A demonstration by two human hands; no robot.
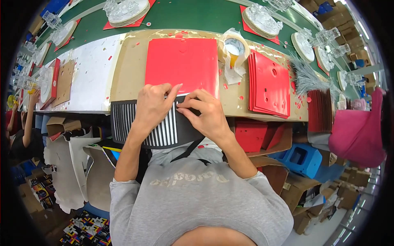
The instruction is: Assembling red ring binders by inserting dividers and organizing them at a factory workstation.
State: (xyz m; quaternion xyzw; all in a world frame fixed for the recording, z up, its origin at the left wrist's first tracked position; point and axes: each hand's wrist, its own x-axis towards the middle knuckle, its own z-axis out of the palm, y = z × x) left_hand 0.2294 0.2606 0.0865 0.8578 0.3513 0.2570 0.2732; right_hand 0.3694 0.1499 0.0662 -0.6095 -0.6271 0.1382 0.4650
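A black sheet with rows of narrow white strips (169,130) lies across my lap against the table's front edge. My left hand (157,102) rests over its upper part, fingers curled, with thumb and forefinger drawn together near the sheet's far edge. Whatever those fingertips hold is too small to make out. Close beside it, my right hand (205,112) pinches at the far end of the rightmost white strip. To the right of that strip the sheet is plain black. Just beyond both hands, a red sheet (182,61) lies flat on the table.
A stack of red sheets with holes (269,86) and a tape roll (234,47) sit to the right. Beyond runs a green conveyor (193,16) carrying clear plastic pieces on round bases. Below the table are cardboard boxes and a blue stool (301,160). Another person's arm (29,119) shows far left.
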